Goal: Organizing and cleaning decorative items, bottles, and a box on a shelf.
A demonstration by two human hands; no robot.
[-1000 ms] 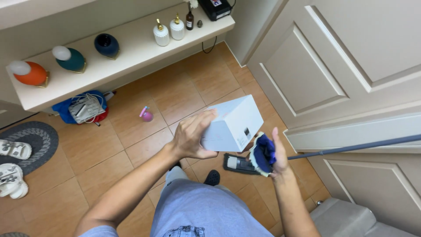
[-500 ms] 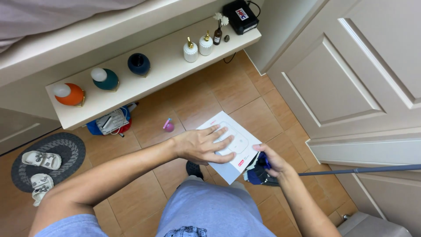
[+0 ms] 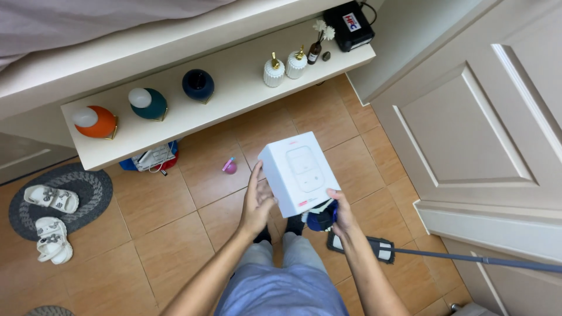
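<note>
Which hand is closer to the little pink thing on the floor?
Left. The left hand, on the white box, is just beside the pink thing; the right hand is across the box.

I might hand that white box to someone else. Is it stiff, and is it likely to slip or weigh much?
The white box probably stays stiff: its edges look straight and sharp. It seems fairly light, since the left hand props one side while the right hand also grips a dark blue cloth. Its smooth faces may slip.

Shelf — three round lamps (image 3: 143,103), two white bottles (image 3: 284,68); floor — two sandals (image 3: 51,219), one box (image 3: 300,172).
</note>
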